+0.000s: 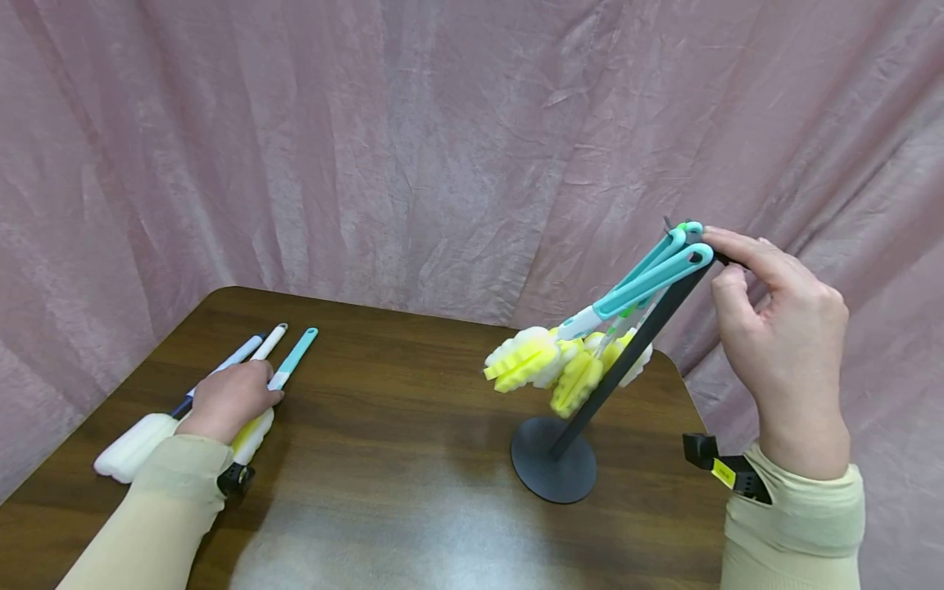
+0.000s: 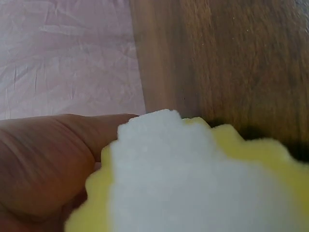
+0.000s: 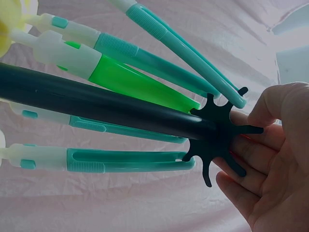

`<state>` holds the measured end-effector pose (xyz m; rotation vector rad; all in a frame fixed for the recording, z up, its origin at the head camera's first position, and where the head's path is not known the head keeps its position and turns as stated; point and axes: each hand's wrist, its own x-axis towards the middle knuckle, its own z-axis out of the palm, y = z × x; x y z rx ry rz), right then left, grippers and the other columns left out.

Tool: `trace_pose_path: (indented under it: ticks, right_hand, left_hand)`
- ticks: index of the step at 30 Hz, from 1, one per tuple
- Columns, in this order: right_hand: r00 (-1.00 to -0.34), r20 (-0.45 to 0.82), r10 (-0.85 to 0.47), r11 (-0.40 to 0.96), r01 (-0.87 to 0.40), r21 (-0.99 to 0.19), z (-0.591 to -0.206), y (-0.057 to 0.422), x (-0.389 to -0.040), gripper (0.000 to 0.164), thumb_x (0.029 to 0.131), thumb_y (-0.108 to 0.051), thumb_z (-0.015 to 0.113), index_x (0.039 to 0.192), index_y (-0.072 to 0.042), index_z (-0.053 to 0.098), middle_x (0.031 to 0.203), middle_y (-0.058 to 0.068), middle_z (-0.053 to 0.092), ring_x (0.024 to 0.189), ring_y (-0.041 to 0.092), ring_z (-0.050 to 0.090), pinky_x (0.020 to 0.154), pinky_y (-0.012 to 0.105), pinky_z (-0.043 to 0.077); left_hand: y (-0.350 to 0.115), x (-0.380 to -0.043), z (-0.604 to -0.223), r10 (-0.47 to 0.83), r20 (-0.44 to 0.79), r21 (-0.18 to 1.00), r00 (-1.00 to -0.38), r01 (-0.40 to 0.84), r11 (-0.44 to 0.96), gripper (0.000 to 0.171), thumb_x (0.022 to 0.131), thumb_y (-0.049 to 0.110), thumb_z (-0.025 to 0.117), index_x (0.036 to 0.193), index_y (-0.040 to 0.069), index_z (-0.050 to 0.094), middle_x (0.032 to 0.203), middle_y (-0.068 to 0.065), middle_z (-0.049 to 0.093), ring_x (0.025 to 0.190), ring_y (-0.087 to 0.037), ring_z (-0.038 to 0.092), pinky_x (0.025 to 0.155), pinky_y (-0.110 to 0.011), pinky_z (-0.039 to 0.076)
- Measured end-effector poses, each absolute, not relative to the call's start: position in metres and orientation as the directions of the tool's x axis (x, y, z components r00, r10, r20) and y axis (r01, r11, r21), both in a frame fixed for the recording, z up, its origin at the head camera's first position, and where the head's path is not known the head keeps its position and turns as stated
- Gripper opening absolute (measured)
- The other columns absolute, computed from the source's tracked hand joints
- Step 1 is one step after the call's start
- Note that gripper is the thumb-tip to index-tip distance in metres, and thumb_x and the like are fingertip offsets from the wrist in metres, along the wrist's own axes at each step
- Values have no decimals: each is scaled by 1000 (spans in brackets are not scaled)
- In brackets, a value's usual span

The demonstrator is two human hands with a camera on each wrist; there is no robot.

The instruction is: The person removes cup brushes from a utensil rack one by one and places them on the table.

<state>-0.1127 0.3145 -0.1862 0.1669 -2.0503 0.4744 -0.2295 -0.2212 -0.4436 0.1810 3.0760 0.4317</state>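
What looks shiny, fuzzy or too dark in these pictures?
Head view: pale glare on the near part of the dark-brown wood-grain table; left wrist view: the scalloped white-and-yellow sponge head looks blurry, perhaps because it's so close; right wrist view: dim, with the black spoked stand almost a silhouette against the pale pink cloth curtain, and a bright patch upper right.

Left hand beside yellow-and-white sponge

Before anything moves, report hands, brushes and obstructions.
Right hand touching top of hooked stand. Left hand over tabletop brushes, grip unclear. Hanging brushes on the stand, several hooks bare. Nothing visibly blocking.
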Motion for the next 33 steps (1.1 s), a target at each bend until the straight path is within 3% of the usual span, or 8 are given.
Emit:
trace_pose_path:
  ticks: [17, 23, 30, 33]
  right_hand:
    - [-467, 884, 17, 916, -347, -201, -189, 319, -115, 42, 93, -14, 45, 115, -27, 77, 112, -16, 70, 54, -1, 30, 49, 19, 22]
    - [-470, 882, 28, 913, -347, -214, -189, 319, -115, 42, 93, -14, 45, 115, -28, 77, 113, -17, 70, 59, -3, 34, 51, 20, 22]
    - [-458, 889, 14, 913, -358, -198, -187, 317, -116, 42, 93, -13, 44, 115, -25, 77, 114, -16, 70, 79, -12, 48, 56, 21, 23]
    - [-456, 890, 17, 913, -356, -200, -187, 317, -116, 42, 93, -13, 44, 115, -25, 77, 113, -16, 70, 75, -10, 46, 56, 21, 23]
  left_hand:
    - [-212, -228, -438, 118, 42, 300, -992, 125, 946, 27, 84, 34, 72, 84, 12, 57, 70, -4, 54, 62, -25, 50, 51, -43, 37]
    - [-205, -224, -425, 115, 87, 285, -990, 136, 949, 33, 88, 35, 70, 102, 6, 61, 77, -8, 55, 68, -28, 52, 51, -43, 38]
    - [-188, -207, -399, 119, 156, 272, -981, 158, 949, 50, 90, 38, 69, 125, 4, 59, 99, -19, 59, 80, -35, 58, 52, -45, 41]
    - [-178, -197, -388, 134, 209, 266, -969, 188, 945, 53, 91, 38, 68, 131, 5, 58, 109, -22, 61, 90, -40, 60, 58, -51, 44]
